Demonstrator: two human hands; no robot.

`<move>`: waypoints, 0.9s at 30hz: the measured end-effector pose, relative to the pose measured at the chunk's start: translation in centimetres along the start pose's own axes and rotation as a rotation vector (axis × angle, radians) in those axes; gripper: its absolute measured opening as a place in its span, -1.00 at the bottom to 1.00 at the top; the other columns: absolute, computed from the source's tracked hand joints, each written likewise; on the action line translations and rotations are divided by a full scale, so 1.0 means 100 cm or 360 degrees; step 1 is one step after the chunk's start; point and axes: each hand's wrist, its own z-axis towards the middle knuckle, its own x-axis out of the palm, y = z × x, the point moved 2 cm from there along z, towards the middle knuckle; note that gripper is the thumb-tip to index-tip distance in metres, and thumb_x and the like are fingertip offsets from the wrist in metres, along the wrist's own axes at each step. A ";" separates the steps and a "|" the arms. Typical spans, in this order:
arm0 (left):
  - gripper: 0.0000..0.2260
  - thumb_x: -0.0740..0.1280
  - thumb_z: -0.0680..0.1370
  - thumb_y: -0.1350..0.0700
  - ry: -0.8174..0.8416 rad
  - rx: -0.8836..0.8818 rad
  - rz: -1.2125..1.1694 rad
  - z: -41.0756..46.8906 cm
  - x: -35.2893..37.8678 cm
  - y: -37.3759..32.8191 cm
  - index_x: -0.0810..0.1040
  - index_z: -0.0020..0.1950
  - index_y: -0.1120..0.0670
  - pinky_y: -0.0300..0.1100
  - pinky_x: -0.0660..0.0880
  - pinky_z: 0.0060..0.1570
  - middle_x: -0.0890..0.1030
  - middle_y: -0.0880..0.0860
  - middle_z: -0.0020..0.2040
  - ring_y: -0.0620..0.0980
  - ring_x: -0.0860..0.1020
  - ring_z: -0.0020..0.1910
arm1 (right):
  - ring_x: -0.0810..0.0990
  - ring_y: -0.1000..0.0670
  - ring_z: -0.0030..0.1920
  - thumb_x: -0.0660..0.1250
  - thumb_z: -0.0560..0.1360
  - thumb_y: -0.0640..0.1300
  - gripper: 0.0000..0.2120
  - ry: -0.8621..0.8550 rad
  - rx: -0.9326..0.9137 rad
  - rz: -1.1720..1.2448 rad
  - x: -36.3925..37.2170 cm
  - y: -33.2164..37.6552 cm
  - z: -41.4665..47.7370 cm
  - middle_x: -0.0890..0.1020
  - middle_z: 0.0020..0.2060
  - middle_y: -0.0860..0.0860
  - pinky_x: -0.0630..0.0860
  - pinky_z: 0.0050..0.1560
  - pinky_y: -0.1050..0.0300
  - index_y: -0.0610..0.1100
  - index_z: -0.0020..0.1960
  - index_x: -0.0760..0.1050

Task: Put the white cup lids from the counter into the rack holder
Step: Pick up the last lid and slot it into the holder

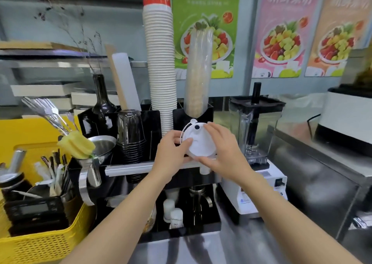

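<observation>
White cup lids (pixel 198 142), a small stack with a dark sip hole facing me, are tilted on edge at the front of the black rack holder (pixel 151 120). My left hand (pixel 171 153) grips their left rim with the thumb on the face. My right hand (pixel 221 148) holds the right and lower rim, fingers curled over the top. The lids sit in front of the compartment below the clear cup stack (pixel 198 72). How many lids there are is hidden by my hands.
A tall stack of white paper cups (pixel 161 62) rises left of the clear cups. Black cups (pixel 130 136) stand upside down in the rack. A blender (pixel 255 126) is at the right, and a yellow basket (pixel 40 241) with utensils at the left.
</observation>
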 end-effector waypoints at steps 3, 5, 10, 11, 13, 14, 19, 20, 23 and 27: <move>-0.89 0.32 0.52 0.18 -0.0003 -0.0001 0.0036 0.017 0.010 -0.001 0.48 0.03 0.10 -0.10 0.64 -0.22 0.55 0.11 0.00 0.08 0.62 -0.07 | 0.43 -0.20 0.24 0.32 0.33 0.19 -0.28 0.0040 0.0007 -0.0050 -0.004 -0.013 0.016 0.46 0.25 -0.20 0.32 0.19 -0.04 -0.25 0.32 0.34; -0.89 0.32 0.52 0.13 -0.0035 0.0061 0.0229 0.030 0.016 0.001 0.48 0.02 0.09 -0.09 0.59 -0.10 0.56 0.03 -0.05 0.00 0.59 -0.08 | 0.39 -0.15 0.26 0.37 0.34 0.15 -0.30 0.0136 0.0043 -0.0070 -0.006 -0.020 0.028 0.44 0.26 -0.14 0.27 0.23 0.00 -0.20 0.35 0.32; -0.68 0.28 0.52 0.04 -0.0008 0.0298 0.0958 0.053 0.026 0.019 0.42 0.26 0.07 -0.12 0.42 0.09 0.50 0.04 0.18 0.01 0.46 0.15 | 0.25 -0.08 0.34 0.38 0.39 0.10 -0.30 0.0527 0.0194 -0.0074 0.001 -0.047 0.045 0.34 0.33 -0.06 0.17 0.34 0.05 -0.10 0.42 0.22; -0.66 0.27 0.53 0.05 0.0017 0.0360 0.1067 0.055 0.028 0.022 0.40 0.29 0.07 -0.13 0.39 0.12 0.48 0.05 0.21 0.02 0.43 0.19 | 0.26 -0.08 0.34 0.39 0.38 0.11 -0.29 0.0608 0.0220 -0.0073 0.004 -0.051 0.047 0.34 0.34 -0.06 0.19 0.35 0.04 -0.10 0.42 0.22; -0.65 0.24 0.54 0.05 0.0110 0.0517 0.1341 0.056 0.032 0.028 0.37 0.32 0.08 -0.11 0.36 0.18 0.47 0.06 0.25 0.04 0.40 0.23 | 0.30 -0.08 0.31 0.40 0.36 0.11 -0.30 0.0757 0.0225 -0.0095 0.010 -0.058 0.050 0.37 0.30 -0.07 0.26 0.33 0.02 -0.09 0.40 0.25; -0.65 0.22 0.55 0.05 0.0161 0.0599 0.1503 0.057 0.035 0.031 0.37 0.33 0.09 -0.10 0.34 0.20 0.48 0.06 0.25 0.05 0.40 0.23 | 0.32 -0.08 0.29 0.39 0.35 0.12 -0.31 0.0817 0.0201 -0.0131 0.014 -0.060 0.051 0.39 0.27 -0.06 0.26 0.30 0.02 -0.09 0.39 0.27; -0.68 0.12 0.58 0.03 0.0403 0.0764 0.2007 0.066 0.038 0.049 0.39 0.32 0.03 -0.10 0.07 0.37 0.51 -0.01 0.21 -0.01 0.38 0.26 | 0.35 0.00 0.21 0.37 0.37 0.11 -0.47 0.1027 0.0077 -0.0304 0.027 -0.063 0.061 0.51 0.16 -0.01 0.15 0.23 0.03 -0.11 0.24 0.41; -0.70 0.10 0.58 0.04 0.0451 0.0763 0.2059 0.067 0.038 0.052 0.41 0.29 0.02 -0.07 0.02 0.40 0.52 -0.02 0.19 -0.02 0.37 0.26 | 0.36 0.00 0.15 0.37 0.36 0.12 -0.50 0.1057 0.0078 -0.0325 0.028 -0.063 0.064 0.52 0.12 -0.02 0.17 0.19 0.04 -0.11 0.21 0.42; -0.72 0.07 0.58 0.05 0.0523 0.0727 0.2119 0.071 0.037 0.056 0.45 0.23 0.03 0.00 -0.06 0.42 0.54 -0.02 0.15 -0.01 0.39 0.24 | 0.30 0.00 -0.03 0.38 0.37 0.14 -0.49 0.1165 0.0193 -0.0278 0.031 -0.064 0.068 0.50 0.01 -0.01 0.16 0.05 0.12 -0.09 0.22 0.41; -0.71 0.06 0.58 0.04 0.0566 0.0704 0.2163 0.076 0.034 0.059 0.54 0.10 0.05 0.01 -0.08 0.42 0.59 -0.02 0.06 -0.05 0.42 0.21 | 0.38 -0.02 -0.05 0.35 0.39 0.16 -0.46 0.1299 0.0236 -0.0293 0.043 -0.072 0.069 0.50 -0.18 0.07 0.13 0.15 0.04 -0.06 0.27 0.37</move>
